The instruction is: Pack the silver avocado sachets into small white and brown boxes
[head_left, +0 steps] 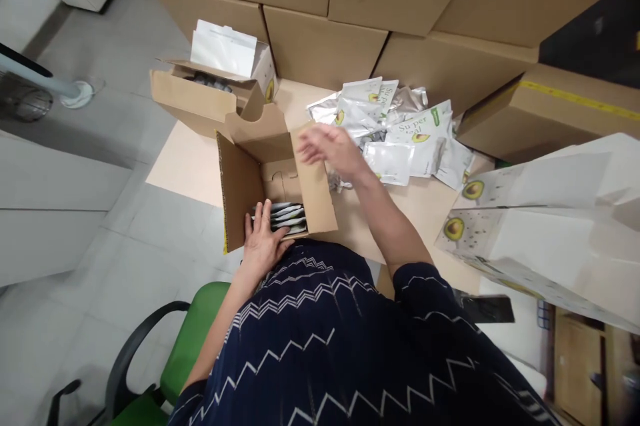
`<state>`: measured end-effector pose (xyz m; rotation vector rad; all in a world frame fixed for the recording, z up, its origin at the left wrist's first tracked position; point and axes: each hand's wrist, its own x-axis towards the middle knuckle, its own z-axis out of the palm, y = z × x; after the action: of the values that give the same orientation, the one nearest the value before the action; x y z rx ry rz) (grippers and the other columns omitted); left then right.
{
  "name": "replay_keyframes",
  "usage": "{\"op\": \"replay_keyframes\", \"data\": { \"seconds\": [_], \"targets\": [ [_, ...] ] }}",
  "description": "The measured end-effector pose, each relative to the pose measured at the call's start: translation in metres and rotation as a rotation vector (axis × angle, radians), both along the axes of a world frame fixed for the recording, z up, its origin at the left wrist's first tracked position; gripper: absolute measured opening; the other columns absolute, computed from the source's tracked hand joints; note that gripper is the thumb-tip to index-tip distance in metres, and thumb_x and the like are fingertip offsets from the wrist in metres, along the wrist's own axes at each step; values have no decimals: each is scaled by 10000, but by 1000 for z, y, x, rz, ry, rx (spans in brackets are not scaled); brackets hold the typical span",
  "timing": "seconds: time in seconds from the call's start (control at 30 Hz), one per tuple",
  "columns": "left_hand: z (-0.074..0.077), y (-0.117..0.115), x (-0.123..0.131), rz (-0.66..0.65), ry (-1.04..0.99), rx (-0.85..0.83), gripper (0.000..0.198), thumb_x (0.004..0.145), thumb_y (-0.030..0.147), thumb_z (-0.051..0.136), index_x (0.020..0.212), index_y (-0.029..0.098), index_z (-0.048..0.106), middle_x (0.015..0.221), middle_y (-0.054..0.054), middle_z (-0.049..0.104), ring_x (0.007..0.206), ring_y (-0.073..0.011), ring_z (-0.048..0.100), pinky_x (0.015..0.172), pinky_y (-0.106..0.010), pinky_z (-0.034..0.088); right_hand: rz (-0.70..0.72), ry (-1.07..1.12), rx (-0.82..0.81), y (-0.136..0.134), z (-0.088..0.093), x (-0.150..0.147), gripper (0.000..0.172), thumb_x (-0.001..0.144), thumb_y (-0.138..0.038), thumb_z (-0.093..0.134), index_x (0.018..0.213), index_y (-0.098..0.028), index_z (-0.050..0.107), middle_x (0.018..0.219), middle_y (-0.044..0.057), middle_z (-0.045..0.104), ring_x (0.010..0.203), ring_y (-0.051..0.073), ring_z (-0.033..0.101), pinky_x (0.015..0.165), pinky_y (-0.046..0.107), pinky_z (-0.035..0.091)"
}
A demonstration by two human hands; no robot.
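An open cardboard box (241,176) stands near my body at the table's edge. Several flat pouches (287,216) stand in a row against its near side. My left hand (261,236) reaches over the near wall, fingers stretched apart and touching the pouches, with no grasp visible. My right hand (330,149) hovers at the box's right flap (316,189). Its fingers look curled and are smeared by motion; I cannot tell whether anything is in them. Just right of that hand lies a loose pile of white and silver pouches (417,133) with avocado pictures.
Behind the table rises a stack of cardboard cartons (320,46). Another open carton (195,96) and a white box (225,46) stand at the back left. White avocado-print boxes (530,213) crowd the right, near a black phone-like object (487,308). A green chair (197,326) is lower left.
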<state>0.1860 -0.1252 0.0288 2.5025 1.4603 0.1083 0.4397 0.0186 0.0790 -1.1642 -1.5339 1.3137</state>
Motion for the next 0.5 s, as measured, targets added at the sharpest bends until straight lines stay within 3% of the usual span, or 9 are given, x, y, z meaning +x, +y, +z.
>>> {"op": "replay_keyframes", "data": {
  "seconds": [0.07, 0.13, 0.17, 0.23, 0.33, 0.4, 0.5],
  "targets": [
    [0, 1, -2, -8, 4, 9, 256, 878, 413, 700, 1046, 235, 779, 1712, -66, 47, 1531, -467, 167, 1184, -726, 222, -326, -51, 37, 2, -21, 34, 336, 994, -471, 495, 1145, -209, 642, 1002, 34, 732, 806, 117, 681, 756, 250, 547],
    [0, 2, -4, -21, 6, 16, 252, 884, 408, 692, 1052, 241, 777, 1713, -56, 32, 1537, -459, 154, 1187, -722, 221, -459, -273, 10, -2, -50, 55, 251, 976, -361, 533, 1105, -180, 647, 969, 45, 722, 829, 138, 670, 789, 270, 530],
    [0, 3, -6, -28, 5, 19, 249, 888, 406, 688, 1055, 244, 777, 1713, -52, 26, 1538, -456, 152, 1188, -718, 221, -415, -433, -19, -7, -65, 60, 227, 962, -292, 546, 1114, -158, 649, 999, 71, 723, 875, 160, 668, 828, 293, 520],
    [0, 5, -9, -40, 3, 23, 241, 894, 397, 681, 1059, 249, 777, 1714, -44, 12, 1539, -450, 155, 1193, -710, 220, -193, -726, -69, -21, -90, 56, 264, 919, -162, 568, 1167, -112, 643, 1118, 143, 711, 1032, 222, 645, 924, 342, 482],
    [0, 7, -14, -56, 2, 31, 231, 897, 386, 681, 1058, 251, 777, 1715, -40, -9, 1540, -443, 161, 1199, -697, 215, 79, -945, -42, -41, -114, 31, 416, 895, -91, 559, 1308, -113, 600, 1352, 204, 616, 1324, 319, 484, 1069, 425, 388],
    [0, 8, -15, -61, 6, 35, 228, 897, 392, 682, 1050, 252, 778, 1715, -44, -19, 1541, -438, 165, 1198, -692, 218, 140, -1041, -14, -48, -125, 15, 489, 913, -115, 518, 1399, -152, 558, 1448, 187, 553, 1411, 346, 389, 1127, 472, 330],
    [-1, 8, -15, -55, 8, 39, 234, 903, 404, 673, 1045, 251, 779, 1714, -52, -36, 1539, -440, 168, 1194, -692, 220, 204, -1164, 18, -46, -145, 8, 574, 931, -152, 441, 1503, -170, 474, 1496, 163, 513, 1409, 357, 383, 1151, 488, 296]
  ]
}}
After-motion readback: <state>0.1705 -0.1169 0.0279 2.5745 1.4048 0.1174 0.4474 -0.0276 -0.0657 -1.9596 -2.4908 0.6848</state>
